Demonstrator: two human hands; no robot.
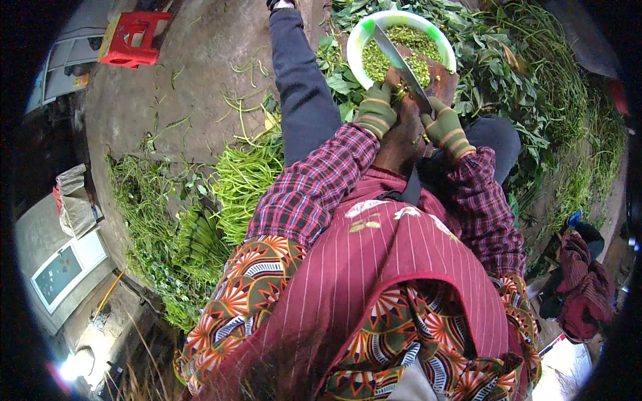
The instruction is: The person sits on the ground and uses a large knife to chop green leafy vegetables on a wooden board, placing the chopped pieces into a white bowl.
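My right hand point(444, 126), in an olive striped glove, grips the handle end of a large knife. The long knife blade point(403, 66) points up and left, over a wooden board point(401, 133) that slopes from my lap to a basin. My left hand point(376, 111), in a matching glove, is curled at the board's left side, close to the blade. Small green bits show at its fingertips; whether it holds them is hidden. The white and green plastic basin point(354, 57) holds chopped green stems point(373, 61). More chopped pieces lie on the board's far end.
Leafy greens point(494, 75) are heaped around the basin and to the right. Left of my leg lies a pile of long green stems point(246, 188), with bundled stems point(200, 233) beside it. A red plastic stool point(135, 39) is on the concrete floor point(205, 75), far left. Dark red cloth point(584, 285) lies at right.
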